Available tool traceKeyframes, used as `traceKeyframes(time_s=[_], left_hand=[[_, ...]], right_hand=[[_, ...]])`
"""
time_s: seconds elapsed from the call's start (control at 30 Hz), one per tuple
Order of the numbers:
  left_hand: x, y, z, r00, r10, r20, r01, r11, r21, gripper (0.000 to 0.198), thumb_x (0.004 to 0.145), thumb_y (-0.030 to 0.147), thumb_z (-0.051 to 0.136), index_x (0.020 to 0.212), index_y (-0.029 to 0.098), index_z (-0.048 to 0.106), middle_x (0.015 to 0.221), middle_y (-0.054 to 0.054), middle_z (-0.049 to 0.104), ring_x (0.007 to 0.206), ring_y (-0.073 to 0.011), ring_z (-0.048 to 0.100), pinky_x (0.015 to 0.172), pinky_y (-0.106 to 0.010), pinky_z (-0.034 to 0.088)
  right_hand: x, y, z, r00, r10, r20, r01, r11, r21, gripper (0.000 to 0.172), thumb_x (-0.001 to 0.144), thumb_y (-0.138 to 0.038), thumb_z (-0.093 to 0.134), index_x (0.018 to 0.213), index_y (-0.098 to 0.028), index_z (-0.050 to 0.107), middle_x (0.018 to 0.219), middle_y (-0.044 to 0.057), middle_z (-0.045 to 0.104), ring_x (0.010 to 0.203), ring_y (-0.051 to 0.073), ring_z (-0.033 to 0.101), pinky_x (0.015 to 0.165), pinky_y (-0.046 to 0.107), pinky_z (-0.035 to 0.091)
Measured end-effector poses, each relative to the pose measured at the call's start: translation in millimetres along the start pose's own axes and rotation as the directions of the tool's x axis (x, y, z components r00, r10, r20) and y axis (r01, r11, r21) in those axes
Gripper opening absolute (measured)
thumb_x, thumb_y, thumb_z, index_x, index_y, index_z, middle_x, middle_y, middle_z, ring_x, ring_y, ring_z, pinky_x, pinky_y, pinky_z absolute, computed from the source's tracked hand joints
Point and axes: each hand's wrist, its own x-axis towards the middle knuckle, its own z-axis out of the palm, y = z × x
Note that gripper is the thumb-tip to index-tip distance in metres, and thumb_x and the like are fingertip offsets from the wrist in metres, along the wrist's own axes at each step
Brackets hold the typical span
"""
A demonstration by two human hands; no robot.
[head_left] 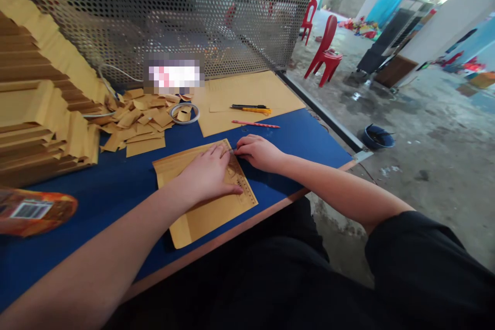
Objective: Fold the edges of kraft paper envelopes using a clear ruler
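My left hand [207, 171] lies flat with its thumb spread, pressing a clear ruler [244, 183] down on a brown paper envelope [204, 224]. The ruler runs along the envelope's right side, partly hidden under my fingers. At the far right corner of the envelope, my right hand [261, 152] is closed in a pinch beside the ruler's far end. Something small and thin seems to be between its fingertips, too small to name. Just beyond the hands lie a pink pencil [256, 124] and a yellow-and-black utility knife [253, 109].
Stacks of folded brown envelopes [42, 129] rise on the left. Small paper pieces [145, 118] and a tape roll [184, 113] lie behind my left hand. Large brown sheets [247, 87] cover the back of the blue table [309, 139]. An orange packet [38, 211] sits at left.
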Motion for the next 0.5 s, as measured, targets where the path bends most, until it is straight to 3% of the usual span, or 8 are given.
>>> traceKeyframes(time_s=[0.2, 0.37, 0.5], left_hand=[[1.6, -2.0, 1.5, 1.000, -0.009, 0.002, 0.009, 1.000, -0.020, 0.119, 0.078, 0.077, 0.082, 0.163, 0.001, 0.047, 0.178, -0.033, 0.034, 0.168, -0.0482, 0.030, 0.137, -0.056, 0.030], [1.1, -2.5, 1.8, 1.000, -0.005, 0.006, 0.005, 1.000, 0.030, 0.116, 0.079, 0.079, 0.079, 0.164, 0.005, 0.048, 0.178, -0.031, 0.034, 0.168, -0.0459, 0.032, 0.137, -0.054, 0.030], [0.1, -1.5, 0.4, 1.000, -0.006, 0.010, 0.005, 0.999, 0.041, 0.116, 0.079, 0.079, 0.080, 0.165, 0.008, 0.048, 0.179, -0.030, 0.033, 0.168, -0.0449, 0.032, 0.137, -0.054, 0.031]], right_hand=[[-7.8, -4.5, 0.2, 1.000, -0.006, -0.019, 0.005, 0.999, -0.054, 0.026, 0.105, -0.011, 0.062, 0.116, -0.018, 0.085, 0.120, 0.012, 0.079, 0.108, 0.024, 0.070, 0.107, 0.042, 0.054], [-12.5, -9.1, -5.0, 0.998, -0.034, 0.061, 0.039, 0.995, -0.091, 0.027, 0.106, -0.011, 0.059, 0.115, -0.018, 0.084, 0.119, 0.011, 0.080, 0.106, 0.024, 0.068, 0.103, 0.041, 0.052], [-32.4, -23.1, -12.9, 0.989, -0.065, 0.130, 0.083, 0.986, -0.142, 0.028, 0.102, -0.005, 0.060, 0.113, -0.018, 0.083, 0.122, 0.010, 0.080, 0.110, 0.025, 0.067, 0.101, 0.040, 0.050]])
